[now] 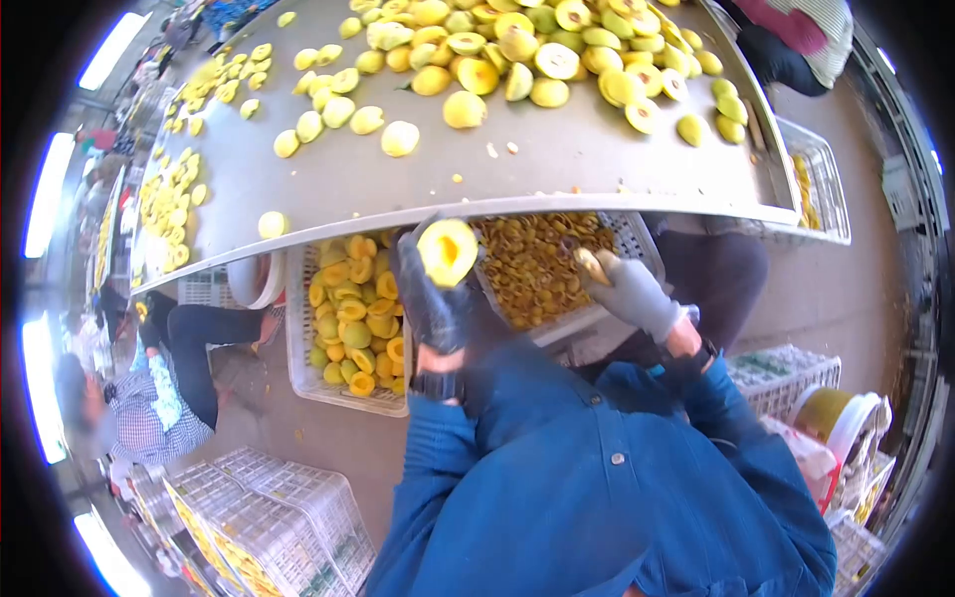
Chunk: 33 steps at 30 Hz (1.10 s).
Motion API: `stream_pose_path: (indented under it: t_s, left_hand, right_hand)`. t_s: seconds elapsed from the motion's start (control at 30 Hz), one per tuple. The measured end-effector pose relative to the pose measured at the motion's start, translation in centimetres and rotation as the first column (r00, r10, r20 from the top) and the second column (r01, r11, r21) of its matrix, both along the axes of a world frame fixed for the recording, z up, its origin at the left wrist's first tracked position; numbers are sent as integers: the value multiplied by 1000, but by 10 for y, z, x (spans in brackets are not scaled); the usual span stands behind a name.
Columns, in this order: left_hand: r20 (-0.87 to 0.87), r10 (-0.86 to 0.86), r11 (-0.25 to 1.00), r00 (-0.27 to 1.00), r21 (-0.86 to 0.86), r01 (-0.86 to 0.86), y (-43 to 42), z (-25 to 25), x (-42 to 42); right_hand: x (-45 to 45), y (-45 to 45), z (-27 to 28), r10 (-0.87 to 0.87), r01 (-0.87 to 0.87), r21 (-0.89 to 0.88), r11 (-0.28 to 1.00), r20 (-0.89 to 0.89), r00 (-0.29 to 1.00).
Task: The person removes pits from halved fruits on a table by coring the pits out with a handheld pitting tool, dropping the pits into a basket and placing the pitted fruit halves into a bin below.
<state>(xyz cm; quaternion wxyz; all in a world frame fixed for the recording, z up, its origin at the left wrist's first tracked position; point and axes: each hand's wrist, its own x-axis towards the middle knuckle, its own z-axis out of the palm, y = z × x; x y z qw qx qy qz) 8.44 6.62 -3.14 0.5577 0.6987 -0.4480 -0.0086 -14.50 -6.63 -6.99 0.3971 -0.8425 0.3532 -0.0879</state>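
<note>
my left hand [430, 303]: gripping fruit half [446, 253], hollow facing me, by surface [557, 171]'s near edge | my right hand [639, 300]: closed round tan object [591, 266], unclear | advice: hold lightly, avoid bruising

Lettering, whole scene: none can be read.
Left glove [430, 313], dark: no brand or size mark legible.
Right glove [642, 298], grey: no brand or size mark legible.
Black wristband [438, 386], left wrist: no figures legible.
Crate stack [269, 517], near left: no label or number legible.
Crate [786, 380], right: no label or number legible.
White bucket [844, 416], right: no print legible.
Metal table [348, 169], front edge: no sign legible.
</note>
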Motion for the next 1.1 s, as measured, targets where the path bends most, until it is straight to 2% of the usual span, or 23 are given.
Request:
stream_pose_path:
  t_s: [0.03, 0.1, 0.13, 0.23, 0.33, 0.43, 0.47, 0.57, 0.6, 0.63, 0.67, 0.73, 0.77, 0.83, 0.9, 0.97, 1.03, 1.1]
  left_hand:
    - [69, 99, 994, 993, 44, -102, 14, -3, 12]
    - [-171, 251, 968, 953, 60, -244, 47, -29, 60]
    - [-18, 364, 926, 931, 115, -360, 57, -31, 83]
    - [339, 301, 914, 891, 164, -371, 32, -10, 128]
    - [565, 95, 959, 820, 169, -228, -51, -19, 173]
    - [617, -78, 818, 783, 489, -304, -127, -48, 200]
    - [594, -142, 731, 792, 602, -321, -143, -59, 204]
    - [450, -274, 696, 850, 703, -148, -158, -81, 239]
    - [157, -231, 755, 960, 652, 75, -154, -69, 231]
    - [-160, -213, 807, 964, 527, 266, -141, -44, 211]
    - [-462, -217, 850, 860, 344, 400, -125, -22, 188]
    - [-140, -314, 902, 939, 265, 341, -92, 12, 139]
    - [32, -343, 920, 939, 216, 328, -78, 25, 114]
    - [76, -358, 932, 931, 95, 350, -66, 25, 83]
    - [-182, -367, 930, 912, -41, 365, -60, 9, 63]
    - [-428, -379, 925, 820, -172, 338, -56, -11, 47]
    - [-581, -375, 926, 722, -196, 323, -39, -15, 23]
    - [-659, -368, 926, 656, -196, 322, -23, -13, 6]
  right_hand:
    - [-2, 0, -6, 23, -24, -21, 999, -24, 999]
    - [-8, -3, -17, 47, -50, -37, 998, -69, 996]
    - [-11, -4, -20, 49, -52, -32, 998, -90, 995]
    - [-13, 0, -28, 56, -57, -9, 998, -83, 995]
    - [-11, 5, -30, 68, -68, -4, 998, -67, 995]
    - [-12, 13, -25, 31, -27, 33, 999, -110, 993]
    - [-14, 16, -20, 10, -5, 41, 999, -119, 993]
    - [-19, 19, -17, -9, 17, 72, 997, -112, 994]
    - [-21, 20, -16, -8, 17, 85, 996, -103, 995]
    - [-19, 18, -13, 2, 5, 84, 996, -82, 997]
    - [-13, 13, -5, 15, -9, 86, 996, -62, 998]
    - [4, 5, 14, 33, -34, 76, 996, 19, 999]
    - [15, 3, 27, 32, -37, 65, 997, 79, 996]
    - [36, 4, 53, 19, -24, 24, 999, 171, 985]
    - [49, 10, 79, 16, -6, -43, 999, 237, 971]
    - [54, 17, 96, 32, 6, -127, 992, 296, 955]
    - [54, 24, 95, 38, 20, -191, 981, 299, 954]
    - [50, 27, 94, 48, 37, -265, 963, 308, 950]
